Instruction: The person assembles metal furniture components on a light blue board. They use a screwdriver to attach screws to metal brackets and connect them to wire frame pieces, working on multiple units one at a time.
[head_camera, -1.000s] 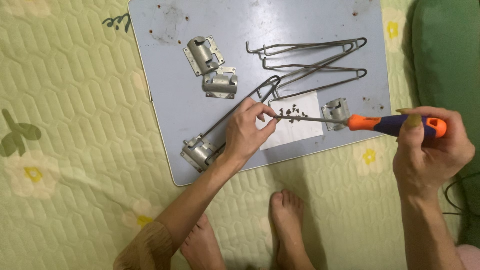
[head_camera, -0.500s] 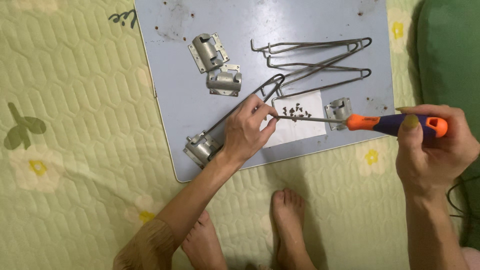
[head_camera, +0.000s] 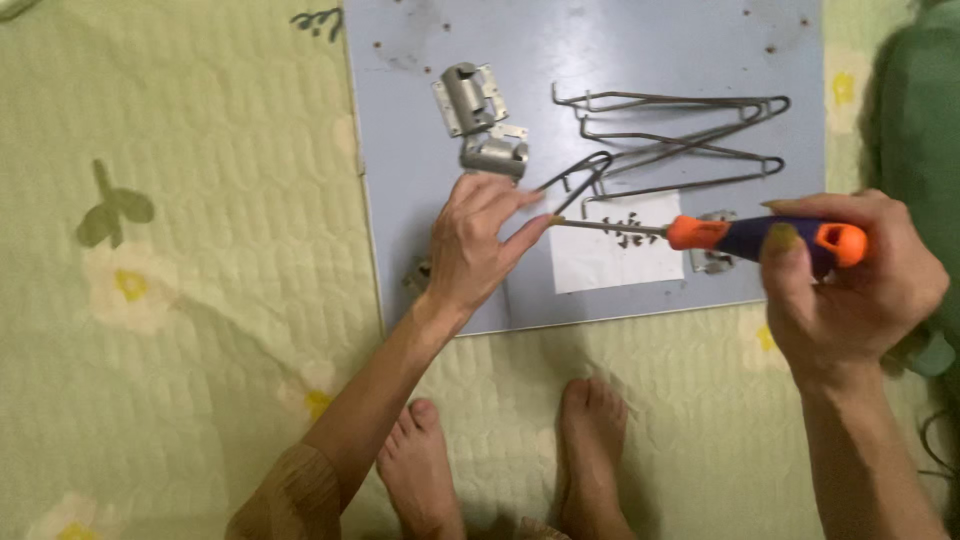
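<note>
Since the earlier frame the view has drawn closer and slid so the grey-blue board (head_camera: 780, 60) fills the upper right; the left hand (head_camera: 478, 245) has lifted a little off the wire leg and its fingertips now meet the screwdriver tip.

Nearest, two bare feet (head_camera: 500, 460) rest on the green quilted mat (head_camera: 180, 300) just below the board's near edge. At that edge the right hand (head_camera: 850, 290) is wrapped tight around the orange-and-purple handle of the screwdriver (head_camera: 740, 235). The tool lies almost level, long axis parallel to the near edge, shaft pointing left. The left hand's thumb and forefinger are pinched together at the tip; whether a screw sits between them cannot be told.

Judging by this, a screw is being seated on the tip; next it needs carrying steadily to a bracket hole.

Under the shaft a white paper (head_camera: 615, 262) holds small dark screws (head_camera: 625, 228), with a metal bracket (head_camera: 712, 258) beside it. Farther back lie folded wire legs (head_camera: 680, 130) and two hinge brackets (head_camera: 480, 120).
</note>
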